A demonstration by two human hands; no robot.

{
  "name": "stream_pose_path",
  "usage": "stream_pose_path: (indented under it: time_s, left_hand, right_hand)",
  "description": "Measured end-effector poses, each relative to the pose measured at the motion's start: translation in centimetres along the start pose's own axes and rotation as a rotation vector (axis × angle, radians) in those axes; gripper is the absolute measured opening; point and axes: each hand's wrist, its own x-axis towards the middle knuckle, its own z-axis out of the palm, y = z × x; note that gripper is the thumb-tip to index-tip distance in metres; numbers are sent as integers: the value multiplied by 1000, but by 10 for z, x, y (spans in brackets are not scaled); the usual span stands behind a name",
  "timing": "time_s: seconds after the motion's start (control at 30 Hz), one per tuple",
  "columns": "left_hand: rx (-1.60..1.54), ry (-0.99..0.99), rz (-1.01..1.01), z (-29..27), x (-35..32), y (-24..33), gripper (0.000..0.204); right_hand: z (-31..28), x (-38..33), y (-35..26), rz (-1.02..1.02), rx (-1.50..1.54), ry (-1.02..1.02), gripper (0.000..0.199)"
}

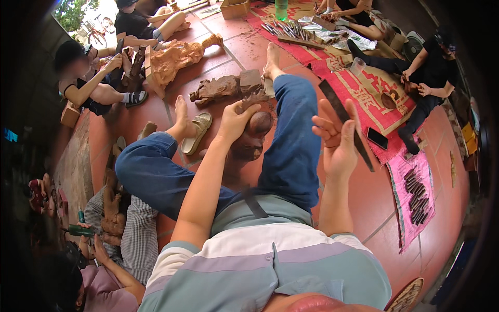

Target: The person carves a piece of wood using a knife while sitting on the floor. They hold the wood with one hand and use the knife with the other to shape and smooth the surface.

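My left hand [236,120] is closed round part of a dark brown wood carving [249,148], which has a smooth rounded top. The carving stands between my bent legs. Off to the right, my right hand [338,143] is raised, palm up, apart from the carving. A long, flat, dark file [341,112] lies slantwise across it, pinned by the thumb, with some fingers loosely spread. Just beyond the carving, a second dark carved figure [215,89] with a squared block end rests on the tiles.
A sandal [196,134] lies by my left foot. To the right are a phone [377,138], a red mat [358,88] and a pink cloth [410,192] bearing several dark tools. Chisels [293,31] lie farther off. Co-workers sit around; one at lower left holds a green power tool [80,229].
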Motion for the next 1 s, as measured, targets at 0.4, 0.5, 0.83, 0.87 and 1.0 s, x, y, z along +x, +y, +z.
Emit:
stream_pose_path:
  time_s: [0.4,0.5,0.83,0.87,1.0]
  left_hand:
    - [51,-172,40,58,44,-43,46]
    - [92,-158,92,72,41,-40,47]
    - [191,-212,-2,60,37,-44,52]
    - [213,-208,0,57,37,-47,52]
    - [413,-175,-14,49,45,-54,51]
  right_hand:
    - [3,36,114,-81,-617,78,32]
    - [-16,34,133,-225,-765,186,34]
    - [-19,11,154,51,-559,459,43]
    - [-23,6,165,45,-553,452,43]
    - [-38,6,198,126,-402,435,43]
